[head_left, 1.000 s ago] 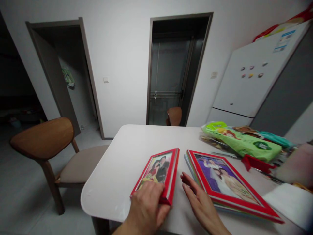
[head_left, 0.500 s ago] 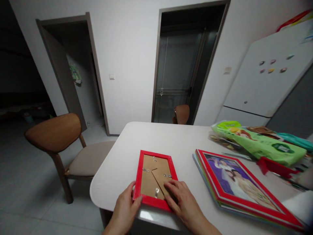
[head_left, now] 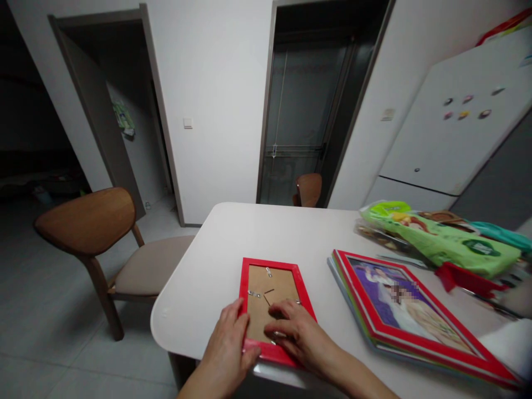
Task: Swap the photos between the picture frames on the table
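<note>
A red picture frame (head_left: 308,296) lies back side up near the table's front edge. Its brown backing board (head_left: 257,318) carries small metal clips and a slanted dark slit. My left hand (head_left: 228,343) grips the frame's lower left corner, thumb on the bottom border and fingers along the left side. Over the lower right of the board, my right hand (head_left: 303,335) has its fingers curled and drawn together by the bottom metal clip (head_left: 273,342). Those fingers partly cover the clip and the slit, so what they pinch, if anything, is hidden.
To the right lies a stack of frames topped by a red framed photo (head_left: 409,310). Behind it are a green packet (head_left: 449,238) and a red plastic object (head_left: 469,285) on the white table (head_left: 199,310). A wooden chair (head_left: 89,221) stands at the left.
My right hand has shifted left and inward over the board, its fingers curling near the bottom clip. The frame sits slightly further right in view, still gripped by my left hand.
</note>
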`<state>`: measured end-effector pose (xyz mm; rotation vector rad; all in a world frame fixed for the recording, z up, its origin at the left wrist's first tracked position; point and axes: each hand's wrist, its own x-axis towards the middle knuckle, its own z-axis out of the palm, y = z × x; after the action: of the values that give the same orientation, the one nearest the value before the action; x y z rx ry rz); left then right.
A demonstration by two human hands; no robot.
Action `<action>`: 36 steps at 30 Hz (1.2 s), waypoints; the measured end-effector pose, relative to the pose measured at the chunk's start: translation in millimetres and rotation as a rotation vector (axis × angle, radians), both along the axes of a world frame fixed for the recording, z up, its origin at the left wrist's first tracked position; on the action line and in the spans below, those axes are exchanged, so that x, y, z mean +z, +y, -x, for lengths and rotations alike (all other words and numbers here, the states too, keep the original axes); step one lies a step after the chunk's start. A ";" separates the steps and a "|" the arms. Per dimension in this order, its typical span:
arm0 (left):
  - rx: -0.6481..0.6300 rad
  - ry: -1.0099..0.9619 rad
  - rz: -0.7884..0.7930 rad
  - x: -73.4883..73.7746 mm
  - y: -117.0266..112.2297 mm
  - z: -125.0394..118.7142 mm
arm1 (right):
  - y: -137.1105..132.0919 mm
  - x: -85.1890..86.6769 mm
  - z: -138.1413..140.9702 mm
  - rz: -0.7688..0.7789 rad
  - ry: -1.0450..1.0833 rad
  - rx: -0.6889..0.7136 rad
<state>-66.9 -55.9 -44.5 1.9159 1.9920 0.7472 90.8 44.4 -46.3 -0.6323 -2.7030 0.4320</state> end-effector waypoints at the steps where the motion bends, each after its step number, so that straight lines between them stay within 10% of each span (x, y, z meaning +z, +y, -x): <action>1: -0.051 -0.011 -0.003 -1.2 1.6 -0.2 | -0.1 0.0 3.2 0.006 0.006 0.012; 13: -0.198 -0.046 0.048 -2.6 13.0 7.9 | 40.8 -8.2 -14.3 0.006 0.018 -0.378; 36: -0.205 0.012 0.142 0.4 21.0 8.8 | 51.1 -21.9 67.6 -0.010 0.047 -0.416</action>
<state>-75.8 -34.9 -44.1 2.0036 1.7688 0.5279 23.2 95.5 -68.2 -1.1328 -2.4361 0.3182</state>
